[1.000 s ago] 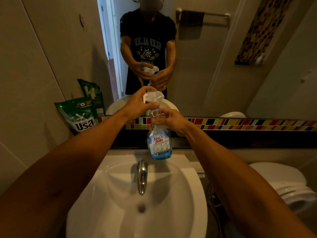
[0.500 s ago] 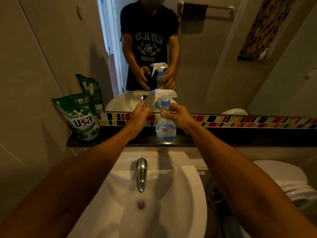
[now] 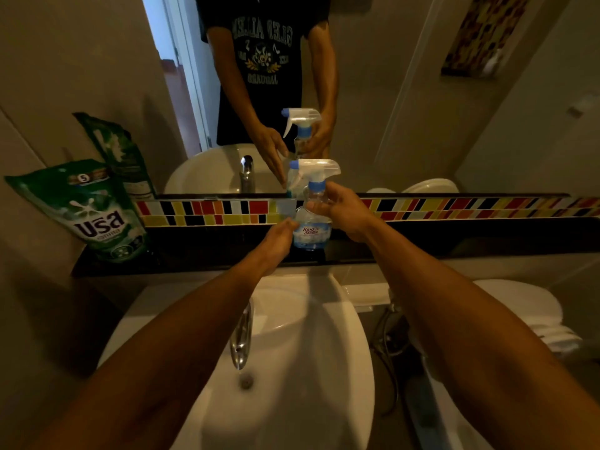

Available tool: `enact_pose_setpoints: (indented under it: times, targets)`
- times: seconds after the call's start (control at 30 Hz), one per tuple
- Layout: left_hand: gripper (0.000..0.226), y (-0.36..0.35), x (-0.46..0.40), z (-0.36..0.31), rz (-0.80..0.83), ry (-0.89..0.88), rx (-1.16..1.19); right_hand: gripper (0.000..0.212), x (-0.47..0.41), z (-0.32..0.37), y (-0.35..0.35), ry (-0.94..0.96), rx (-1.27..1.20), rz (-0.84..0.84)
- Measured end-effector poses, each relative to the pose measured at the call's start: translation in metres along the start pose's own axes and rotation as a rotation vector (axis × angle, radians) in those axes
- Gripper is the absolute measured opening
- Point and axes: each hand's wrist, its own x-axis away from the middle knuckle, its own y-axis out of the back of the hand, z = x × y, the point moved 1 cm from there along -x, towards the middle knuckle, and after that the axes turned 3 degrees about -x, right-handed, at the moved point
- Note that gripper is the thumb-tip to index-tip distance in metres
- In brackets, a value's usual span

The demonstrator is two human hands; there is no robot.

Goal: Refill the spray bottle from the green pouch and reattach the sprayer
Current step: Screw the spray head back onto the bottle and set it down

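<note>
"King's Stella" spray bottle (image 3: 311,229), "USA" pouch (image 3: 94,212)

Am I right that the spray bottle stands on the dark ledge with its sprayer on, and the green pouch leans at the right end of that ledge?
Not quite. The head view shows the green pouch at the left end of the dark ledge, not the right. The rest holds: the spray bottle stands on the ledge with its sprayer on.

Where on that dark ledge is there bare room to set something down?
Two bare stretches of ledge: a long one right of the spray bottle, toward the toilet, and a shorter one between the green pouch and the left hand. It is crowded around the bottle, held by the right hand.
</note>
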Motion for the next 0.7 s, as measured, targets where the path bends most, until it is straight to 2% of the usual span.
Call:
enact_pose_setpoints:
  times: [0.27,0.7]
  targets:
    - [0.019,-0.024,-0.02,0.008,-0.071,0.012,0.03,0.043,-0.014,-0.017,0.023,0.017,-0.016,-0.045]
    - [0.026,-0.039,-0.031,0.013,-0.079,-0.012,0.013,0.042,-0.014,-0.038,0.025,0.007,-0.012,-0.152]
